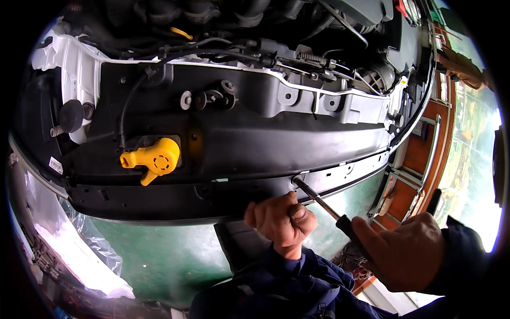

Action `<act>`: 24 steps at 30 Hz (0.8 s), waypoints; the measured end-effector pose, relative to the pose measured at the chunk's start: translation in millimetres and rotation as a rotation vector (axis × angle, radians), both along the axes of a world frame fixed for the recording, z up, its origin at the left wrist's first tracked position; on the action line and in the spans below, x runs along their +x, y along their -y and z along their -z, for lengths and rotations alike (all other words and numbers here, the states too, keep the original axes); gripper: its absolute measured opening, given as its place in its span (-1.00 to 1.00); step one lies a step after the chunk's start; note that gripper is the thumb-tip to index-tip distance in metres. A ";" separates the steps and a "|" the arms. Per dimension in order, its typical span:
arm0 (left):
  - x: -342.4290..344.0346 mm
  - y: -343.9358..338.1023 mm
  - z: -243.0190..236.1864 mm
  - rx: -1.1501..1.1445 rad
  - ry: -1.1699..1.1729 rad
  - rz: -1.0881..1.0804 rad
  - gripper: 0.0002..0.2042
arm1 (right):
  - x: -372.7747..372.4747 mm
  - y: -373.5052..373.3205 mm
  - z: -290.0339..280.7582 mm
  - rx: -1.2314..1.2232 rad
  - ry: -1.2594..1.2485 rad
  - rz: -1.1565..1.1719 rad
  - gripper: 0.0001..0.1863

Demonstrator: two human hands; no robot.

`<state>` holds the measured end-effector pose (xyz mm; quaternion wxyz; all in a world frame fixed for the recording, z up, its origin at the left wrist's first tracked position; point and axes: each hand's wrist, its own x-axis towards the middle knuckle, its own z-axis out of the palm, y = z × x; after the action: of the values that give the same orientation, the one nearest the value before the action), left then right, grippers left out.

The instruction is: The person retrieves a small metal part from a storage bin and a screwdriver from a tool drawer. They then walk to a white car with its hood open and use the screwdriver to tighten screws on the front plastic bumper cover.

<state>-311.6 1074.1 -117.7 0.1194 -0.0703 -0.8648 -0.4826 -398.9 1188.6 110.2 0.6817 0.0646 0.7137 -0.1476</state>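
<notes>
My right hand (406, 247) is wrapped round the black handle of a nut driver (320, 201). Its metal shaft slants up and left, and the socket end meets the upper edge of the black front trim (154, 199) of a car. Just left of the shaft is my left hand (284, 219), its fingers curled and the thumb pressed against them, close under the trim. Whatever it may hold is hidden. Several round-headed bolts (201, 100) sit together on the black panel (239, 141) above. Left of centre, a yellow plastic piece (159, 158) rests on that panel, near a black cable.
Engine parts and cables (260, 50) fill the far side. A round black rubber stop (71, 116) stands at the left. Clear plastic sheeting (79, 250) hangs at the lower left over a green floor (159, 255). Another person's hand (462, 69) seems to show at the right edge.
</notes>
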 end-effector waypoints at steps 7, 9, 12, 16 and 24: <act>-3.7 1.3 4.7 0.023 0.010 -0.028 -0.72 | 51.4 44.9 0.5 0.211 -0.508 0.926 -0.38; -4.5 2.0 5.5 0.010 -0.008 -0.060 -0.72 | 43.3 36.7 2.7 0.158 -0.539 0.618 -0.42; -2.0 -1.2 4.5 0.051 -0.008 -0.041 -0.71 | 23.5 7.3 -3.9 0.081 -0.540 -0.104 -0.45; -4.0 -5.7 3.8 0.058 -0.029 -0.070 -0.62 | 11.0 8.8 -5.1 0.034 -0.525 -0.650 -0.57; -7.0 -6.2 3.4 -0.007 -0.023 -0.089 -0.62 | 42.6 -2.1 -3.4 0.029 -0.495 0.633 -0.34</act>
<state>-318.6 1080.3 -121.1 0.1506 -0.0379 -0.8673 -0.4729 -356.3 1190.7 113.6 0.4091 0.2534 0.8031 -0.3512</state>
